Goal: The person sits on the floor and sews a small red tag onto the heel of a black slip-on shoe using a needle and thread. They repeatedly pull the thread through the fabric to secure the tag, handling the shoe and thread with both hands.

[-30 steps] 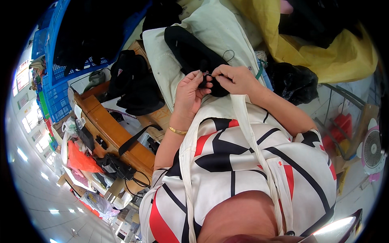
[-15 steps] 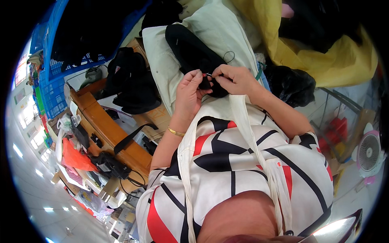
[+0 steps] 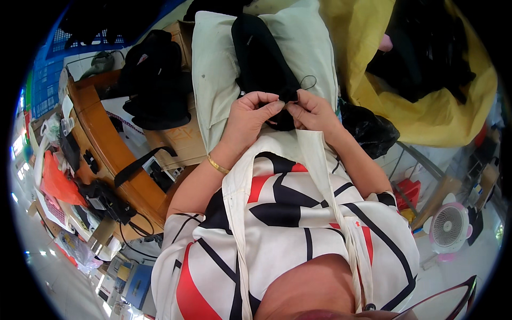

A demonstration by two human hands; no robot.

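At black garment [image 3: 264, 64], both hands pinching.

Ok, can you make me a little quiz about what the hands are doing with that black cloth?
1. True or false: both hands pinch the black garment at the same spot.
2. What lies right under the black garment? A) a pale cushion B) a red bucket C) a glass plate
3. Fill in: the left hand wears a thin ______ bracelet at the wrist.

Key
1. True: the left hand and the right hand meet at the near end of the garment, fingertips close together.
2. A: the pale cushion is beneath it.
3. Gold: the gold bracelet circles the wrist.
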